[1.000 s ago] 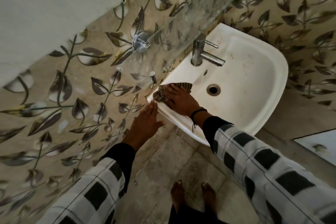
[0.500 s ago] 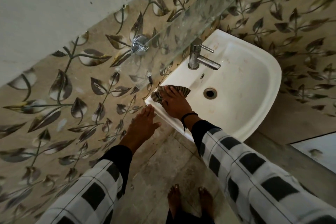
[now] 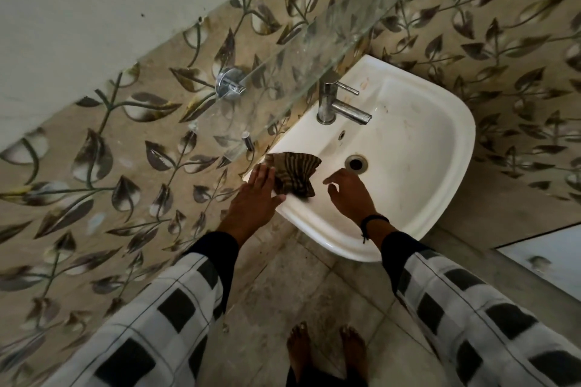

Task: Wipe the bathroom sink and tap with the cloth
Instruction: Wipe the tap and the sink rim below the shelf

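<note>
Cloth, striped and crumpled, lies on the rim at the left corner of the sink, where it meets the leaf-patterned wall, with one edge spilling toward the basin. The person's left hand lies flat at that corner, its grip open and its straight fingers resting against the cloth's edge. The right hand hovers over the basin just short of the drain, its grip loosely curled and holding nothing.

The work appears to be at the rim-wiping stage, paused for a change of hands or a fresh hold. Faint reddish marks show on the far rim beside the tap, so most of the job looks undone. The next move calls for one hand to gather the cloth firmly, then sweep along the rim toward the tap.
</note>
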A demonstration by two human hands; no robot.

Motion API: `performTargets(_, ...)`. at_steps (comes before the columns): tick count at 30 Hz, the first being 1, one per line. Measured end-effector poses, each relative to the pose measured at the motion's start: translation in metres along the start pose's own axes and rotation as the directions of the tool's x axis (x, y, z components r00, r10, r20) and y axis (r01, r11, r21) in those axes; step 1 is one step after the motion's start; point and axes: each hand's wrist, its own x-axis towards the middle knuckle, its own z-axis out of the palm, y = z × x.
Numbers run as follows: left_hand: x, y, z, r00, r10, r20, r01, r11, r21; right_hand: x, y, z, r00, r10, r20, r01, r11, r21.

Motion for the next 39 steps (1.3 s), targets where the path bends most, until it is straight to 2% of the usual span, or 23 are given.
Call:
performTargets(6,0.019,0.022,-0.007,0.999,0.045,0.019,-0.045,0.999,-0.023,-0.018,0.003,-0.024,0.973,0.029,0.228,-0.015,0.998,-0.063)
performTargets(9,0.033,0.033,-0.007,0.998,0.044,0.033,-0.042,0.998,-0.047,-0.013,-0.016,-0.026,0.932,0.073,0.355,-0.041,0.994,-0.098)
performTargets(13,0.041,0.032,-0.003,0.993,0.001,0.119,0.003,0.999,-0.039,-0.006,-0.038,-0.012,0.866,0.164,0.472,-0.081,0.978,-0.191)
performTargets(20,0.024,0.026,0.001,0.998,-0.039,0.055,0.037,0.998,0.043,-0.008,-0.045,-0.017,0.83,0.268,0.489,-0.241,0.963,-0.118)
performTargets(27,0.025,0.034,0.006,0.988,-0.151,0.036,0.15,0.988,0.018,-0.022,-0.038,-0.018,0.835,0.253,0.488,-0.227,0.967,-0.114)
performTargets(32,0.015,0.027,0.009,0.992,-0.128,-0.006,0.128,0.988,0.086,-0.026,-0.04,-0.023,0.835,0.236,0.497,-0.221,0.971,-0.09)
performTargets(36,0.002,0.025,0.013,0.984,-0.178,-0.015,0.179,0.982,0.06,-0.027,-0.036,-0.029,0.795,0.211,0.568,-0.191,0.977,-0.096)
performTargets(39,0.008,0.026,0.009,0.98,-0.197,0.024,0.195,0.979,0.067,-0.029,-0.032,-0.025,0.775,0.245,0.583,-0.19,0.969,-0.155)
